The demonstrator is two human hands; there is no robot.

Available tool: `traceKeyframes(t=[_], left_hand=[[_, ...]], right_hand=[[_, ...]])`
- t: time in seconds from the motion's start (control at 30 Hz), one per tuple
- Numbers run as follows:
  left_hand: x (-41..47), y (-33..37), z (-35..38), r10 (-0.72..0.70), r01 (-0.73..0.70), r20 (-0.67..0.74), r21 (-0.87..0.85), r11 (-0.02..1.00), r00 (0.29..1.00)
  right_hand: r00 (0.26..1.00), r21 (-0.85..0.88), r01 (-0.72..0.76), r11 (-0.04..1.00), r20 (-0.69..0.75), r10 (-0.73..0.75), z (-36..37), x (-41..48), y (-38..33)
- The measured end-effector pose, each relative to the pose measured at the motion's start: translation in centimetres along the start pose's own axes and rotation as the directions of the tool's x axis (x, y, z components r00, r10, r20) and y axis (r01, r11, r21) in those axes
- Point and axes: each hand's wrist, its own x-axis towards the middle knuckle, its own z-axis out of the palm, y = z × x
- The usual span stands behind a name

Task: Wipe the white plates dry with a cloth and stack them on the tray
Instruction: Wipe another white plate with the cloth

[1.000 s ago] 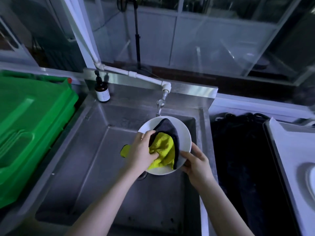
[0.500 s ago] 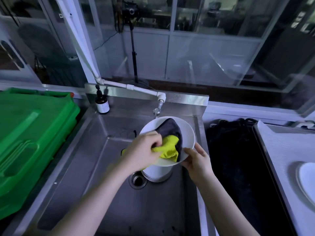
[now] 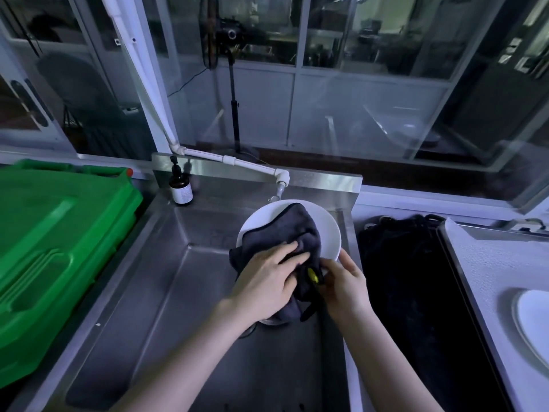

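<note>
Sink [image 3: 166, 292] under one plate [image 3: 329, 233], one cloth [image 3: 282, 233], left hand [image 3: 264, 283], right hand [image 3: 346, 282]

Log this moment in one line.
step: wipe plate | left hand: presses cloth on plate | right hand: grips plate rim | over sink

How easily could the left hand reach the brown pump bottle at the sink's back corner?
Probably yes: the left hand is busy pressing the cloth on the plate, but only open sink lies between it and the bottle.
</note>
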Motion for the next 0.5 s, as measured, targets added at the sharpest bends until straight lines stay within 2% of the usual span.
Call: traceKeyframes(t=[0.13,0.2,0.37,0.5], left_hand=[[1.3,-0.7,-0.1,-0.066,0.082,0.099,-0.164,0.983,0.993],[1.7,-1.9,-0.9,-0.117,0.136,0.104,-0.196,0.971,0.988],[0.9,-4.3,-2.2,-0.208,0.192,0.108,0.143,0.971,0.972],[-0.6,-1.7,-2.1,-0.055,0.041,0.061,0.209,0.977,0.997]], right_hand=[[0.997,-0.040,0.026,0.999,0.072,-0.023,0.5,-0.9,0.4],[0.996,-0.070,0.036,0.997,0.086,-0.030,0.6,-1.3,0.0],[0.996,-0.051,0.071,0.996,0.053,-0.068,0.7,-1.4,-2.2],[0.996,-0.019,0.057,0.998,0.063,-0.056,1.3,-1.5,-2.7]])
